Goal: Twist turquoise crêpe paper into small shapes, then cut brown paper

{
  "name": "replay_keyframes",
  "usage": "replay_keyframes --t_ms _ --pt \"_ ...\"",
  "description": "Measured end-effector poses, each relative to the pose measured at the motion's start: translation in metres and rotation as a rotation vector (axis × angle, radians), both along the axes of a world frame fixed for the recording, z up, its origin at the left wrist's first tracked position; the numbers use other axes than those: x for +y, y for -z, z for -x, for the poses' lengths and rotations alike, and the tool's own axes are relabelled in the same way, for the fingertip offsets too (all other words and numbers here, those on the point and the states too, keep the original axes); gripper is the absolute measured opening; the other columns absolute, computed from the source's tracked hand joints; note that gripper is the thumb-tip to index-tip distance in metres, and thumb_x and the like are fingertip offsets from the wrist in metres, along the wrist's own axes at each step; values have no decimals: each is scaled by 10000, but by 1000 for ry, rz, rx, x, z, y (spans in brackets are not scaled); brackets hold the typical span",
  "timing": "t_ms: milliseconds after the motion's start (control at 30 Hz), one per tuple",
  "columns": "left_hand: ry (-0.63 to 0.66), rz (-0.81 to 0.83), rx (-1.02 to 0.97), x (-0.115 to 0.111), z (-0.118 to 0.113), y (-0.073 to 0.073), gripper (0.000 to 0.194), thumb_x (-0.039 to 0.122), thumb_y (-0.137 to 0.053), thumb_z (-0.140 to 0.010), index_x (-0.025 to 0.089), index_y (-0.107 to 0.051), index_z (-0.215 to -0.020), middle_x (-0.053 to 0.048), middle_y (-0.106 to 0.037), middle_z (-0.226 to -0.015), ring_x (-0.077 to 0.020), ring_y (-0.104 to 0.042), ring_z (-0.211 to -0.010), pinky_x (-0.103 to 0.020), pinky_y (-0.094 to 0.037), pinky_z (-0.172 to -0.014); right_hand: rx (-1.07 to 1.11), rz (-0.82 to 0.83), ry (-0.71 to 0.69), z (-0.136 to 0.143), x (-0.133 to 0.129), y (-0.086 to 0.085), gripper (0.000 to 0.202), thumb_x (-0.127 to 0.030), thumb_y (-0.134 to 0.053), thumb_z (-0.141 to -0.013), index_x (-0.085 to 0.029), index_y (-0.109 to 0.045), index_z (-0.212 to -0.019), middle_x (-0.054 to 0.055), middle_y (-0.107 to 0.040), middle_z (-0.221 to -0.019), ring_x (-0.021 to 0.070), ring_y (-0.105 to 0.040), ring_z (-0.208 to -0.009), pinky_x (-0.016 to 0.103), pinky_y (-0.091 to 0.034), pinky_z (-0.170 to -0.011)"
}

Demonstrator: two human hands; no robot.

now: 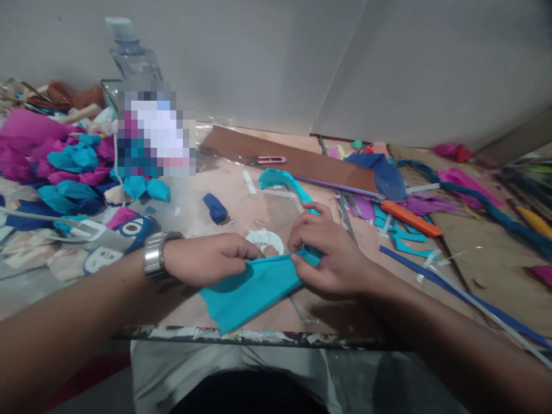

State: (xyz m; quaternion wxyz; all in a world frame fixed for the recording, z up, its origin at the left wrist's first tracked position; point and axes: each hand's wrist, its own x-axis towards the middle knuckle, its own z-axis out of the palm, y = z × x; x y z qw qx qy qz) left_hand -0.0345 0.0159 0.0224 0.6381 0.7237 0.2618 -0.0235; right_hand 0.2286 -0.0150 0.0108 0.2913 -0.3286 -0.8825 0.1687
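Note:
A turquoise piece of cloth or crepe paper [254,293] lies over the table's front part, its upper edge folded. My left hand [211,259], with a metal watch on the wrist, pinches that edge near its middle. Farther right, my right hand [323,247] grips the same edge between thumb and fingers, where the material looks bunched. A curved turquoise strip [282,179] extends beyond my right fingers; whether it joins the held piece is hidden. Behind my hands is a white ring-shaped patch [265,238]. A small dark blue rolled bundle [214,208] sits beyond my left hand.
On the left are a heap of pink, turquoise and blue pieces [73,161], a clear bottle [133,57] and a white plug with cable [90,230]. Pink thread snips [269,160] rest on a brown sheet [297,158]. An orange cutter [409,218] lies right, among scraps.

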Motion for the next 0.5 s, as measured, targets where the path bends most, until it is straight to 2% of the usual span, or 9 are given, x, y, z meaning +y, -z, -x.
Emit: replay_keyframes --t_ms 200,367,500 --pt "4 75 11 -1 -2 -1 246 279 -563 -897 174 -685 -1082 -11 -659 -865 -148 -552 -740 -240 -478 -659 4 0 -5 4 -4 2 46 -198 -610 -848 -231 -602 -817 -22 -669 -775 171 -633 -783 526 -281 -1170" --pt "3 -90 5 -5 -7 6 225 361 -561 -963 154 -650 -970 -10 -634 -884 -139 -524 -766 -254 -478 -726 -17 -11 -42 10 -6 6 33 -217 -638 -899 -229 -649 -870 -30 -687 -784 163 -661 -819 516 -253 -1201" --pt "-18 -145 -15 -9 -7 10 257 349 -492 -999 153 -625 -901 7 -564 -776 -139 -482 -727 -261 -466 -707 -46 -7 -51 11 -5 7 61 -231 -623 -928 -236 -682 -916 -17 -707 -804 170 -668 -836 522 -243 -1203"
